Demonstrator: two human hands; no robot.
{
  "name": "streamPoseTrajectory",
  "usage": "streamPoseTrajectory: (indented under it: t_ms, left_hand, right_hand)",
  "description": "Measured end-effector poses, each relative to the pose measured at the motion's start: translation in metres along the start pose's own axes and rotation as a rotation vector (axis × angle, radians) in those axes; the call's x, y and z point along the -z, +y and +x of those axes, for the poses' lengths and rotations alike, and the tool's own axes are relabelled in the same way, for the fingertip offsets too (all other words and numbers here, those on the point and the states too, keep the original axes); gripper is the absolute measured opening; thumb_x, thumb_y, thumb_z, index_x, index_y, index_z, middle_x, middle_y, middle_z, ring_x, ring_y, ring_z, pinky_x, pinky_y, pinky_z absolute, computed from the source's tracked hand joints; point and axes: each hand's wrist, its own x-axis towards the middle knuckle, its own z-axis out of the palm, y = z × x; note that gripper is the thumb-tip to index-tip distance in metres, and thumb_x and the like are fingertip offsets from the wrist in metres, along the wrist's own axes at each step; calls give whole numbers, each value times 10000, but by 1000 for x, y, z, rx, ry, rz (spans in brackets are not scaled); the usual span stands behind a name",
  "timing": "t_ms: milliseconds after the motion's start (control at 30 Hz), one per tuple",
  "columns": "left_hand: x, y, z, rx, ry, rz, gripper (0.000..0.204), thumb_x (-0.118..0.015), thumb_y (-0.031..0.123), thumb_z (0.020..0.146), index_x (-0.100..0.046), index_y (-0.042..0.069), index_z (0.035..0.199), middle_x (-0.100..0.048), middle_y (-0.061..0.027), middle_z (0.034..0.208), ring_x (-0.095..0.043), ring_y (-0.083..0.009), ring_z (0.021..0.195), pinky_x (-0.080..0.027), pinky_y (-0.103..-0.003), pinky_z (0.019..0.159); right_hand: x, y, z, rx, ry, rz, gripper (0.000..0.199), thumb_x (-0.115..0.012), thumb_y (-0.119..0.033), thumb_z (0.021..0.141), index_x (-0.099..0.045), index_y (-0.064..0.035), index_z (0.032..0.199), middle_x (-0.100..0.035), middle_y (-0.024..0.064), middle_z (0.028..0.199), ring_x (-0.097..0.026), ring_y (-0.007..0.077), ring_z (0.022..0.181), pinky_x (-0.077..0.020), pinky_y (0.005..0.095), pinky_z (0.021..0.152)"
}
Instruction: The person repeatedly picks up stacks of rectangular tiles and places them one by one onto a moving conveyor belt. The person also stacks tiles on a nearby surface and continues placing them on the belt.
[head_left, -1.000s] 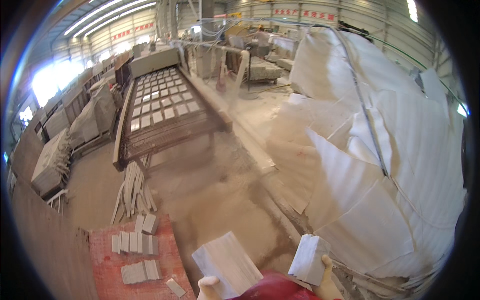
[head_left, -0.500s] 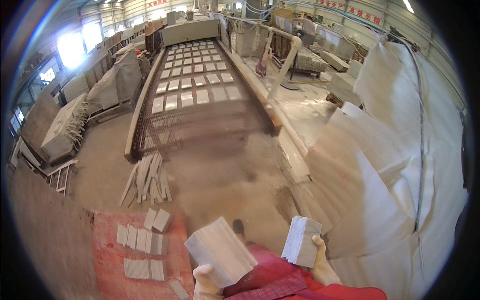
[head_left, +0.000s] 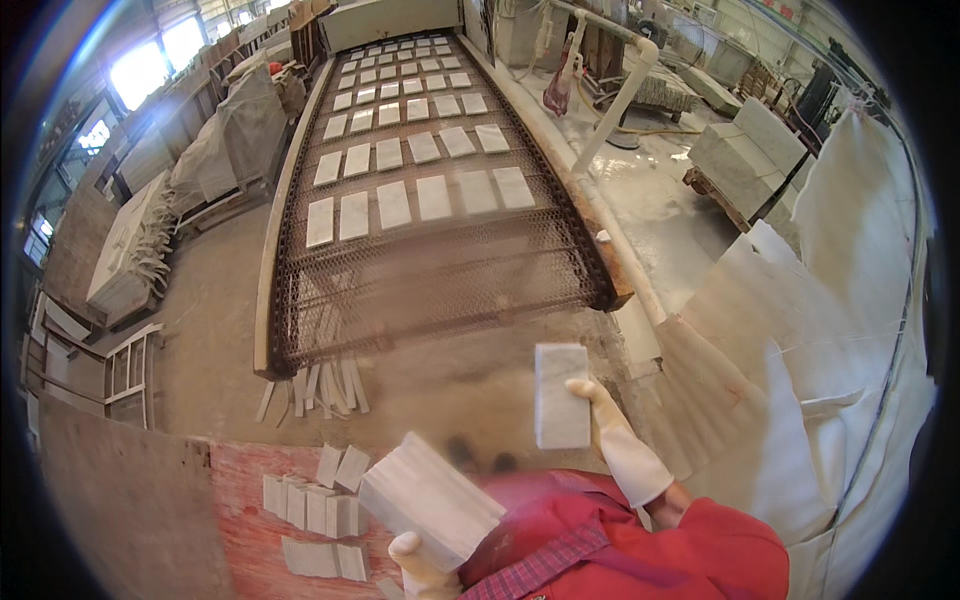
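My right hand (head_left: 618,442), in a pale glove, holds one grey-white stone tile (head_left: 561,395) up in front of me, its flat face toward the camera. My left hand (head_left: 423,565), also gloved, grips a stack of similar stone tiles (head_left: 432,498) low against my red sleeve; only its fingers show below the stack. Ahead lies a long wire-mesh conveyor (head_left: 440,280) carrying rows of pale tiles (head_left: 414,198); its near end is bare mesh.
A red pallet (head_left: 250,500) at lower left bears several upright tiles (head_left: 310,505). Loose stone strips (head_left: 320,385) lie on the floor under the conveyor's end. Big white sacks (head_left: 830,330) fill the right. Stone slabs and racks (head_left: 135,250) line the left.
The view has swung left so the conveyor is now straight ahead. My right hand has lifted its tile higher and forward; the left-hand stack has shifted toward the middle.
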Motion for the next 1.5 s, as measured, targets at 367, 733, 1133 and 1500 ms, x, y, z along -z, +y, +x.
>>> streamPoseTrajectory:
  t_ms: [367, 733, 1133, 1500]
  left_hand:
    - [-87, 98, 143, -80, -91, -34, 1001, -697, 395, 693, -344, 27, 1555, -503, -192, 1472, -522, -387, 1309, -437, -518, 1096]
    - [-170, 158, 285, 96, 34, 210, 1008, -677, 481, 714, -343, 24, 1548, -513, -189, 1454, -543, -366, 1284, -466, -507, 1062]
    - [-167, 136, 269, -51, 138, 190, 1026, -655, 575, 737, -341, 21, 1541, -525, -187, 1435, -565, -343, 1256, -497, -495, 1025]
    - [-183, 117, 266, -200, 169, 193, 1040, -588, 676, 794, -324, 9, 1547, -520, -174, 1442, -581, -312, 1239, -538, -449, 978]
  right_hand:
    - [-118, -59, 203, 150, 88, -219, 771, -794, -56, 746, -495, -56, 1456, -654, 157, 1265, -623, 280, 1190, -481, 406, 1056]
    - [-174, -116, 244, 18, 134, -722, 1011, -888, -369, 716, -400, -94, 1558, -612, 165, 1405, -576, 281, 1293, -424, 364, 1101]
    - [-204, -167, 245, -256, 37, -1454, 1144, -747, -608, 796, -268, 111, 1546, -614, 314, 1324, -617, 412, 1233, -486, 436, 1060]
    - [-177, -187, 246, -247, -43, -1489, 820, -675, -630, 864, -548, -5, 1380, -605, 229, 1387, -586, 372, 1287, -451, 445, 1102]
